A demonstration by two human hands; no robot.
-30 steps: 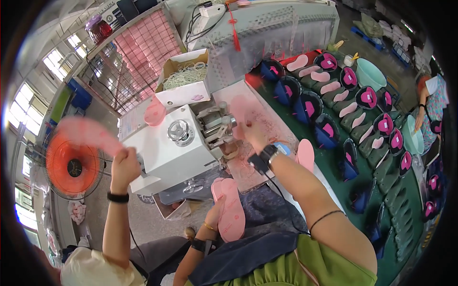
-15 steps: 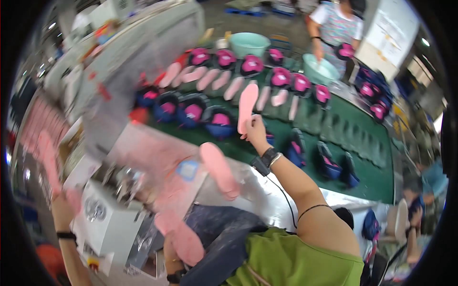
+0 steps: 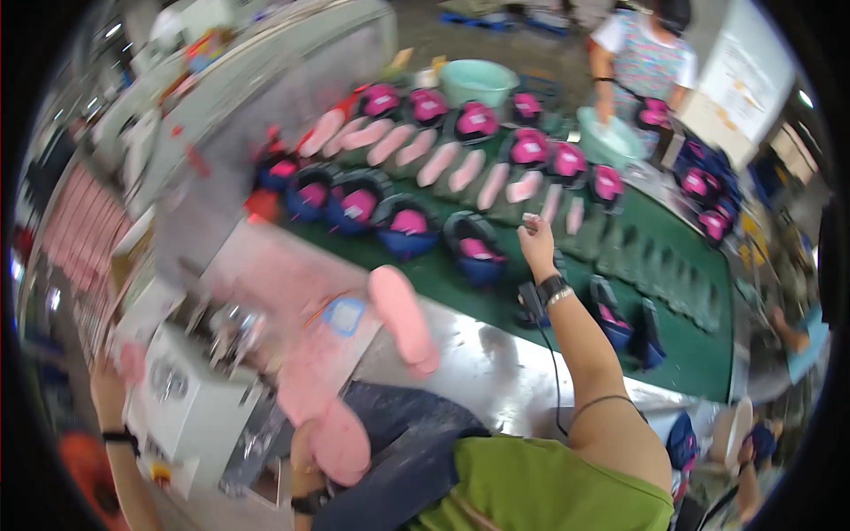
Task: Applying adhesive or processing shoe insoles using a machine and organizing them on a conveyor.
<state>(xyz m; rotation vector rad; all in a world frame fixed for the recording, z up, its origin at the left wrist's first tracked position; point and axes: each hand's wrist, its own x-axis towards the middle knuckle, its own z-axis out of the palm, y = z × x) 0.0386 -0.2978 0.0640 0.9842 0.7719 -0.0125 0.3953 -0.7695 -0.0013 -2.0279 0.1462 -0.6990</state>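
My right hand (image 3: 536,237) reaches over the green table (image 3: 682,345), fingers loosely bent and slightly blurred. No insole shows in its grasp; it hovers beside a row of pink insoles (image 3: 467,168). Down at my left side, my left hand (image 3: 304,449) is closed on the edge of pink insoles (image 3: 341,444); how many is unclear. Another pink insole (image 3: 403,319) lies on the metal ledge (image 3: 474,354) in front of me. Blue and black shoe uppers with pink linings, such as this shoe upper (image 3: 475,252), stand in rows along the table.
Mint-green basins (image 3: 478,81) stand at the far side, where a co-worker (image 3: 646,66) handles a shoe upper. At far left, another person's hand (image 3: 108,389) is near a white machine (image 3: 199,407) and a rack of pink insoles (image 3: 84,239). A pale panel (image 3: 266,115) rises at left.
My right hand has moved right and no longer holds the pink insole it had raised. Another insole shows at the right end of the row. The neighbour's raised insole is gone from view.
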